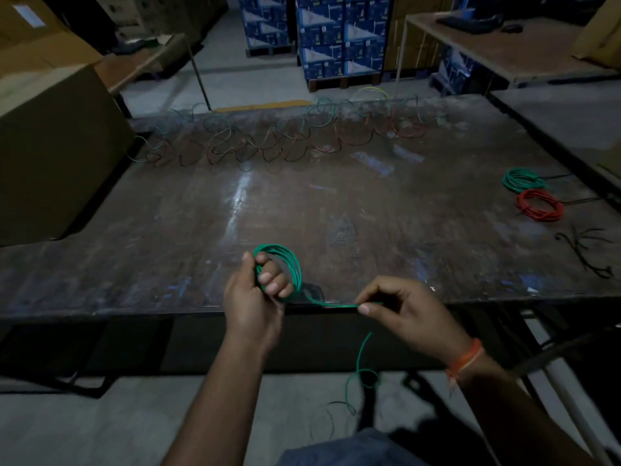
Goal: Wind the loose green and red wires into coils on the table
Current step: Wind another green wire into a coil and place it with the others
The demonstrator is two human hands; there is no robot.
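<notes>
At the near edge of the table [336,203], the left hand [255,297] has its fingers curled tight round a green coil [290,264], gripping one side of the loops so they stay stacked & don't spring apart. The right hand [406,314] pinches the green wire [336,305] between thumb and forefinger, other fingers loosely curled, keeping the short stretch to the coil taut, I'd say so each new turn lies flat against the rest. Past the pinch the loose tail [361,361] drops below the table edge toward the floor, curling there; it's dim & blurred lower down, can't tell how much is left.

Far right on the table, a finished green coil [521,179] and a finished red coil [541,205] sit just beside each other, w/ some black ties [584,250] nearer the edge, probably parked out of the way of the winding. Along the far side lies a tangle of loose wires [285,139], green and red mixed, well apart from the hands, not yet wound. So roughly: two coils done, a third in hand, plenty to go.
</notes>
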